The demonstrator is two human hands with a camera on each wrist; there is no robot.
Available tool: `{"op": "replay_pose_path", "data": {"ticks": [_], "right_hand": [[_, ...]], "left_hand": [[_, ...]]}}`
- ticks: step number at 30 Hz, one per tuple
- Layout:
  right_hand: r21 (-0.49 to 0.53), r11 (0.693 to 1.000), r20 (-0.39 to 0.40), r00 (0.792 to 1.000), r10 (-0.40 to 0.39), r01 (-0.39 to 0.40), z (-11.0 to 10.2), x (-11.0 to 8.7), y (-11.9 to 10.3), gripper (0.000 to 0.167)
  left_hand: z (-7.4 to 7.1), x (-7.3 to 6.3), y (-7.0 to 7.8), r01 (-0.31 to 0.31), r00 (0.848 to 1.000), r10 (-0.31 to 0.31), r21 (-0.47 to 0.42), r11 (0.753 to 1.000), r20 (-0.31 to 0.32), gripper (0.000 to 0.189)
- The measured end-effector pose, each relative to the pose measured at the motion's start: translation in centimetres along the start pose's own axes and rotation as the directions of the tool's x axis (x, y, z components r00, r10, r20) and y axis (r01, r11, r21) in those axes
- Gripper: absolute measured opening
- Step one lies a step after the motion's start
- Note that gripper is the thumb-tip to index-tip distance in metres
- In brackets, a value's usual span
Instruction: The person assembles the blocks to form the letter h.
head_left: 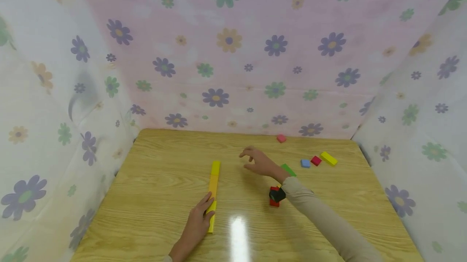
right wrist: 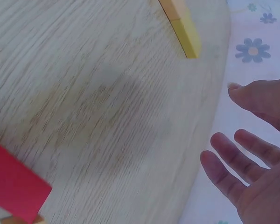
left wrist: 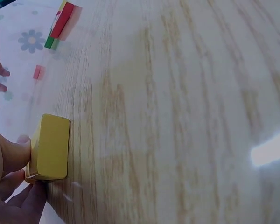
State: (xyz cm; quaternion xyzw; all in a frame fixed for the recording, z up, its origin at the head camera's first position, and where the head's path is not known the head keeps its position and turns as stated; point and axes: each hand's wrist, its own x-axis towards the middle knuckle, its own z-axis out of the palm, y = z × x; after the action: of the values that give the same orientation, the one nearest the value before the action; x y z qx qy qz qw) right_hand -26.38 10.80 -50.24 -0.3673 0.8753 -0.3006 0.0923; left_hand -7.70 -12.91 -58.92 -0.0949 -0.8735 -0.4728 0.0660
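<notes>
Blocks lie on the table (head_left: 153, 164) in the head view. Three form a straight row, end to end, left of centre: a near yellow block (head_left: 211, 226), an orange block (head_left: 213, 187) and a far yellow block (head_left: 215, 168). The left hand (head_left: 196, 219) pinches the near yellow block; the right hand (head_left: 260, 162) hangs right of the row, fingers loosely bent, holding nothing. Farther right are one pink block (head_left: 281, 138), one blue block (head_left: 305, 163), one crimson block (head_left: 315, 160), one spare yellow block (head_left: 329, 158) and one green block (head_left: 288, 170). Red shows around the wrist camera (head_left: 279, 194); one block or two, I cannot tell.

In the left wrist view, thumb and fingers hold the near yellow block, its end face toward the lens. It looks light, stiff and sturdy, probably smooth enough to slide; its long sides should give the best hold.

The right wrist view shows the right hand's thumb apart from three visible fingers, nothing between. Two row blocks show above, one red block (right wrist: 14, 179) lower left.
</notes>
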Motion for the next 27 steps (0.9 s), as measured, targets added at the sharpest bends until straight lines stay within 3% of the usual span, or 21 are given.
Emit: {"op": "replay_pose_path", "data": {"ticks": [13,27], "right_hand": [[0.020,1.000,-0.040,0.999,0.012,-0.011,-2.3,-3.5,1.1,0.029],[0.000,0.998,-0.113,0.992,0.059,-0.059,-4.8,-6.9,2.9,0.030]], "left_hand": [[-0.1,0.0,0.0,0.027,0.999,-0.027,-0.021,0.999,0.041,0.045],[0.1,-0.1,-0.1,0.023,0.999,-0.023,-0.008,1.000,0.030,0.045]]}}
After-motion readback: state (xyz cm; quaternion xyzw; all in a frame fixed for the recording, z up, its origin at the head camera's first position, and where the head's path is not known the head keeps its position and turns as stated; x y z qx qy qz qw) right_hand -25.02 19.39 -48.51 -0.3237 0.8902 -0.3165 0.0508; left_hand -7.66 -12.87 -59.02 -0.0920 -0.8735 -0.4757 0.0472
